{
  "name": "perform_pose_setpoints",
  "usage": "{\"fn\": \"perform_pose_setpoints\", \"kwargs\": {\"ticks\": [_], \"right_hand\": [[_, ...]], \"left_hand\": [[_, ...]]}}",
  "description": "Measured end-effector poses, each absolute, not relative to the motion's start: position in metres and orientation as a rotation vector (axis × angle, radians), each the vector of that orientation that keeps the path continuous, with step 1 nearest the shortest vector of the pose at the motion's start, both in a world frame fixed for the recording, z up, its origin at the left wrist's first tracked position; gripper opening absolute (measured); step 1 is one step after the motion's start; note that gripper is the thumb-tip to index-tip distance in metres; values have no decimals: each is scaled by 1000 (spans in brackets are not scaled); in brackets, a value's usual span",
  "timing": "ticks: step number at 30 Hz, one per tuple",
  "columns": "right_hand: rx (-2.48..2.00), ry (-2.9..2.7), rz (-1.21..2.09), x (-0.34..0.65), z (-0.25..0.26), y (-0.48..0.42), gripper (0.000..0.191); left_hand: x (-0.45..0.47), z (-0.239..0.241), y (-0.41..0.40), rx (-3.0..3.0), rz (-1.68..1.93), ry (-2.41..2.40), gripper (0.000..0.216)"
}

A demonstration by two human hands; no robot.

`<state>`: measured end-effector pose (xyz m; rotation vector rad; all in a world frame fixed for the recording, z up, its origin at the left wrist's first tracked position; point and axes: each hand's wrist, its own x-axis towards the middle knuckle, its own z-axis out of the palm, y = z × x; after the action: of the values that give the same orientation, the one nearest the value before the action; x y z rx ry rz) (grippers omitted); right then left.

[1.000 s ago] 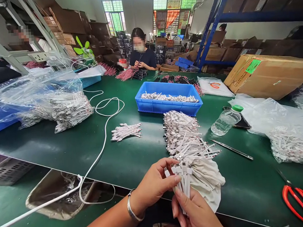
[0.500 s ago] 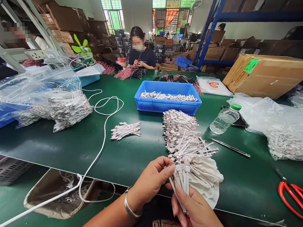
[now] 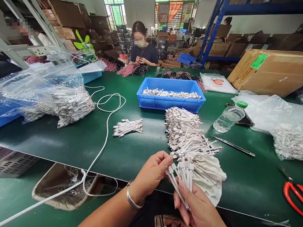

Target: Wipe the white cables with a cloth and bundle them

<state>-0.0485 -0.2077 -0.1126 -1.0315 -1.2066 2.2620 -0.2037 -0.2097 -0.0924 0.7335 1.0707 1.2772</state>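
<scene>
Your left hand [image 3: 150, 173] and right hand [image 3: 198, 206] grip white flat cables [image 3: 186, 174] over the green surface [image 3: 247, 162]; loose cable pile [image 3: 183, 132] just beyond; risk: a slackened pinch drops strands, tangling them into the pile

Right hand [image 3: 198, 210] cut off below, red-handled scissors [image 3: 297, 200] clipped at right edge

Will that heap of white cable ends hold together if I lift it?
Probably light but tangly: the white cable ends lie crossed, so others may drag along. It will likely slump rather than hold shape, since it spreads loosely.
</scene>
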Motion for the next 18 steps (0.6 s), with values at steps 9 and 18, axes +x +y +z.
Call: {"fn": "perform_pose_setpoints", "kwargs": {"ticks": [9, 18], "right_hand": [[-1103, -1233, 2205, -54, -113, -209, 54], [-1014, -1251, 2325, -52, -118, -208, 54]], "left_hand": [[-206, -93, -209, 735, 1259, 1135, 48], [-211, -90, -216, 944, 1135, 1228, 36]]}}
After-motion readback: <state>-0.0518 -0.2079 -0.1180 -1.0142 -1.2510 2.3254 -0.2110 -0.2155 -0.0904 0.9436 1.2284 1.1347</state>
